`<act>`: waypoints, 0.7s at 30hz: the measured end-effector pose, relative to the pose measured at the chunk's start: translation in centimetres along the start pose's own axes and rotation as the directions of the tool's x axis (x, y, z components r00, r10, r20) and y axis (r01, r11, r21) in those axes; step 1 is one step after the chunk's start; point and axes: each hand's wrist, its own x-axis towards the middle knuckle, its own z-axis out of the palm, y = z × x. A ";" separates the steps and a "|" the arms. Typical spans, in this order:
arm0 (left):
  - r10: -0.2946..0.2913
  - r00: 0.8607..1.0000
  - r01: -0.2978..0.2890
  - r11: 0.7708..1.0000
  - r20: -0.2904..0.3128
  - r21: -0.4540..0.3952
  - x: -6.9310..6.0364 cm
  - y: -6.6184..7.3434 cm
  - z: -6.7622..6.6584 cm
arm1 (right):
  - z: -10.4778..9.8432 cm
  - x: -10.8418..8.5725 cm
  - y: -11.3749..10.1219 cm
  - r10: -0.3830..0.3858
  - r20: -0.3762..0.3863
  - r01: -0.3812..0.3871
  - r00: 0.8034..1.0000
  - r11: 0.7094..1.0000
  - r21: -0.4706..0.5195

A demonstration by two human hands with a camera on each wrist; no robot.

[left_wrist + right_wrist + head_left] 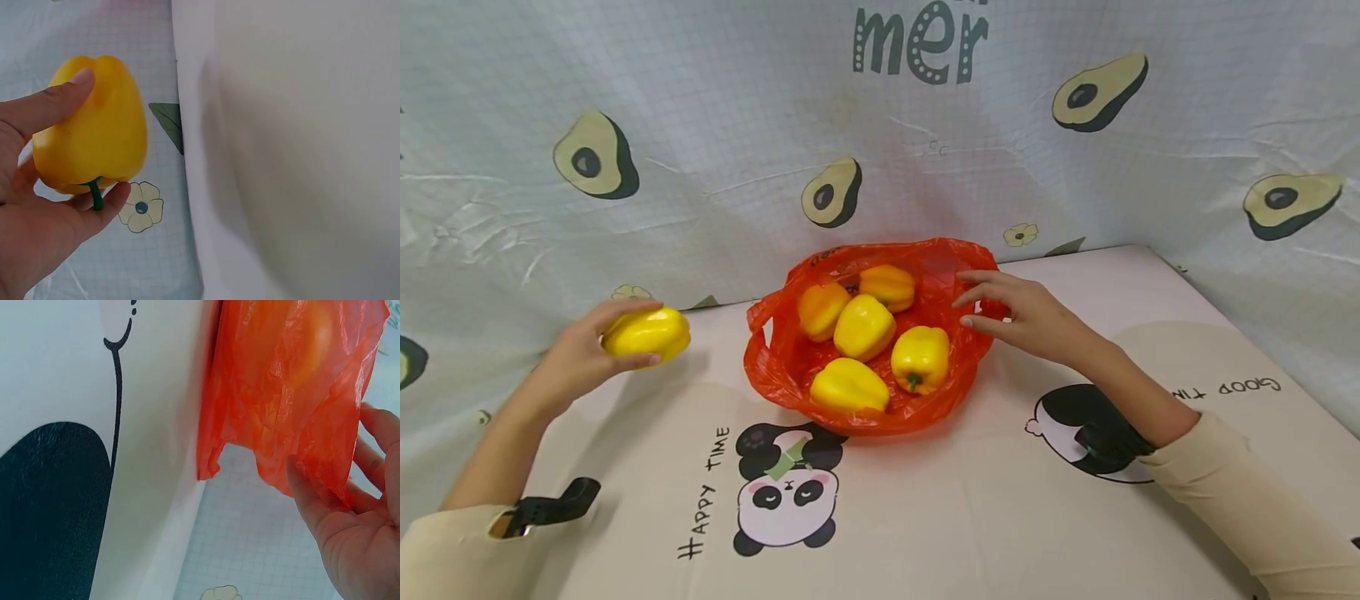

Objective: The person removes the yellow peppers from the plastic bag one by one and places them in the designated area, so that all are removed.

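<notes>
My left hand (580, 350) holds a yellow bell pepper (651, 333) above the table, left of a red plastic bag (880, 421). In the left wrist view the thumb lies across the side of the pepper (94, 134), and its green stem (95, 195) points down by a finger. The bag gapes wide, with several yellow peppers (865, 327) inside. My right hand (1030, 317) is at the bag's right rim. From the right wrist, the hand (356, 531) holds the bag's edge (325, 456), thumb on one side and fingers on the other.
A pale tabletop (925, 517) printed with pandas and lettering lies under the bag. Behind it hangs a light checked sheet (722, 100) with avocado prints. A black strap (557, 504) sits at the left wrist, its end sticking out over the table.
</notes>
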 end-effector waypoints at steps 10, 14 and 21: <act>-0.028 0.997 0.027 1.000 0.069 0.016 1.6 -1.1 -0.5 | 0.2 0.0 -0.1 0.003 -0.006 -0.003 1.000 1.000 0.009; -0.034 0.996 0.034 0.999 0.086 0.007 2.1 -2.0 -0.9 | 0.4 0.0 0.1 0.008 -0.005 -0.008 1.000 1.000 0.012; -0.089 0.987 0.093 0.995 0.134 -0.021 3.0 -3.2 -1.5 | 0.2 0.1 0.0 0.005 0.001 -0.005 1.000 1.000 0.012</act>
